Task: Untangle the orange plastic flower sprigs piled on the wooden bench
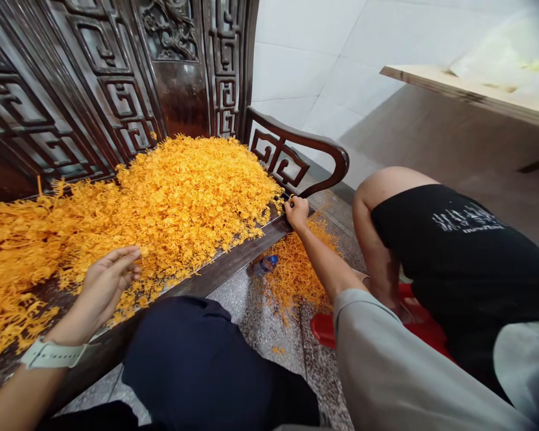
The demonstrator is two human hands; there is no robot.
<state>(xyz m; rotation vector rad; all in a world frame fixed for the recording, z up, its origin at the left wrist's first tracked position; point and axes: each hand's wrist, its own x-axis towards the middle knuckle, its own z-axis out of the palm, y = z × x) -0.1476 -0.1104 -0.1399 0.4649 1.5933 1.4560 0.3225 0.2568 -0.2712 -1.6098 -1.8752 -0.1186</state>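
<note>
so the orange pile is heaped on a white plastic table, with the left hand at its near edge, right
Not quite. The orange pile is heaped on a dark carved wooden bench, not a white plastic table. The left hand is at its near edge, as you say. The head view shows this.

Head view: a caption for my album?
Left hand over orange bits heaped on a carved bench; right hand at its front edge.
</note>
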